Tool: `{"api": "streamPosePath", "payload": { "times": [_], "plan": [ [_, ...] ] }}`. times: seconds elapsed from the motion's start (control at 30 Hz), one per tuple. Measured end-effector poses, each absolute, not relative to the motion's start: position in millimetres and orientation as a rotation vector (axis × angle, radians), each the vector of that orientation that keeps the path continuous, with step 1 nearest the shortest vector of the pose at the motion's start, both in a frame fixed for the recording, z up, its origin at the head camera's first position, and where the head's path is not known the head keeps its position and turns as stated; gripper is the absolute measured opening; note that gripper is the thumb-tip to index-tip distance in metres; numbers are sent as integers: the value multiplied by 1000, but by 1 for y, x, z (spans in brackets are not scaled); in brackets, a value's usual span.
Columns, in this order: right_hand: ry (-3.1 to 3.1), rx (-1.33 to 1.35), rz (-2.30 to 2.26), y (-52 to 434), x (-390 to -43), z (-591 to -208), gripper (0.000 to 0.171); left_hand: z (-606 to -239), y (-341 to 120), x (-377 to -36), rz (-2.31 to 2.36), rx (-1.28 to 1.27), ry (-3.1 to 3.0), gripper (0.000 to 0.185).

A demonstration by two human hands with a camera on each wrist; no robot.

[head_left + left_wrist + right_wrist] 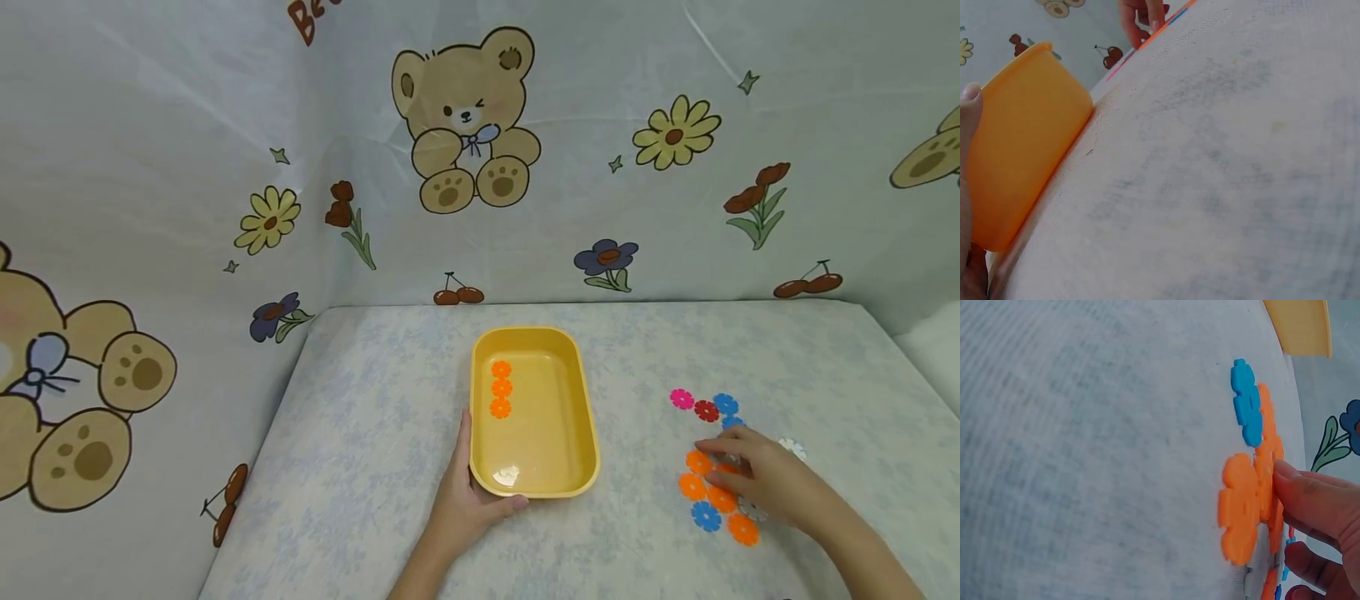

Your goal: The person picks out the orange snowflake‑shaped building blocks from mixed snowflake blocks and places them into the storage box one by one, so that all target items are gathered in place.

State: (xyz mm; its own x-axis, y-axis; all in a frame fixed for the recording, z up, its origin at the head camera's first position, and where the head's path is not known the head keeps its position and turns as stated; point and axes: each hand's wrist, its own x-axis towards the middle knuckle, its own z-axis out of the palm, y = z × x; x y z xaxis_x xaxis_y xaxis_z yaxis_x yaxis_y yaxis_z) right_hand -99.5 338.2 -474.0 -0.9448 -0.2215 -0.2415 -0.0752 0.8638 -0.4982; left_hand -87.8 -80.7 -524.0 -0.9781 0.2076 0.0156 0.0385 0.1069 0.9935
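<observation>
Left hand [467,510]: holding yellow rectangular plastic tray [543,417]
Right hand [772,473]: touching orange flower-shaped plastic discs [692,487]; pinching, cannot tell

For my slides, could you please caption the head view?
Left hand gripping yellow tray, three orange discs inside; right hand over assorted flower-shaped discs.

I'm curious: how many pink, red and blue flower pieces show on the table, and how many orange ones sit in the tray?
Pink piece: 1
Red piece: 1
Blue pieces: 3
Orange pieces in the tray: 3
Total: 8, leaving out any hidden under the right hand.
</observation>
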Motion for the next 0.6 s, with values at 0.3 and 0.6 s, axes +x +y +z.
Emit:
{"api": "streamPosePath", "payload": {
  "times": [0.3, 0.6],
  "plan": [
    [2819, -265, -687, 333, -102, -477, 35, -523, -80, -88, 2026, 259, 2208, 129],
    [2749, -184, -740, 328, -102, -475, 37, -525, -81, -89, 2015, 252, 2213, 129]
  ]
}}
